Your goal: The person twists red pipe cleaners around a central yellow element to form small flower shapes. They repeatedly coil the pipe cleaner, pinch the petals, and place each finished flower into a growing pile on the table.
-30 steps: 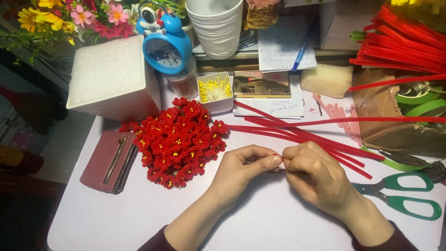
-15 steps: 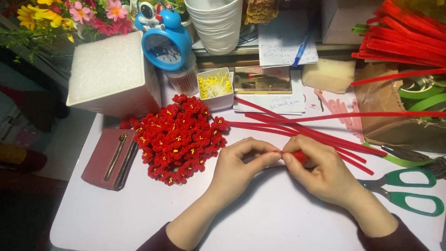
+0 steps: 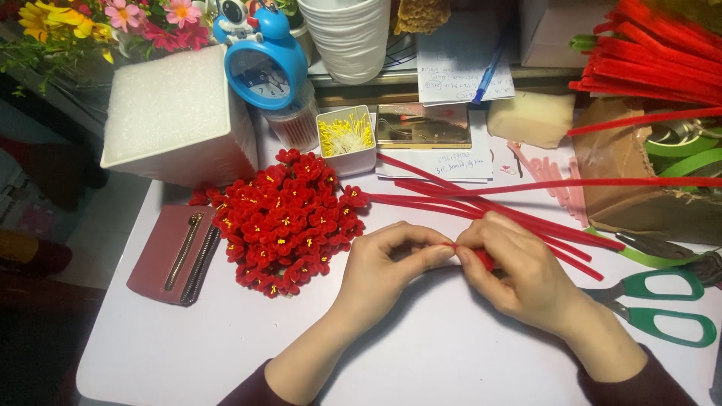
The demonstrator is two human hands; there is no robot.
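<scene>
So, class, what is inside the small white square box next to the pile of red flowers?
The small white box holds a bunch of thin yellow-tipped stamens, filling it nearly to the rim. Its bottom is covered by them and cannot be seen.

Single head-worn view, looking steeply down, close over white table (image 3: 421,361) — no second view

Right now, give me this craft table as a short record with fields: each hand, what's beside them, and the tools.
left hand: fingertips pinch a small red pipe cleaner piece
right hand: pinches the same piece from the other side
left of hands: heap of red pipe-cleaner flowers with yellow centres
behind hands: loose red pipe cleaners on the white table
tools: green-handled scissors at right
far left: dark red zip pouch
back row: white foam block, blue alarm clock, small box of yellow stamens
</scene>
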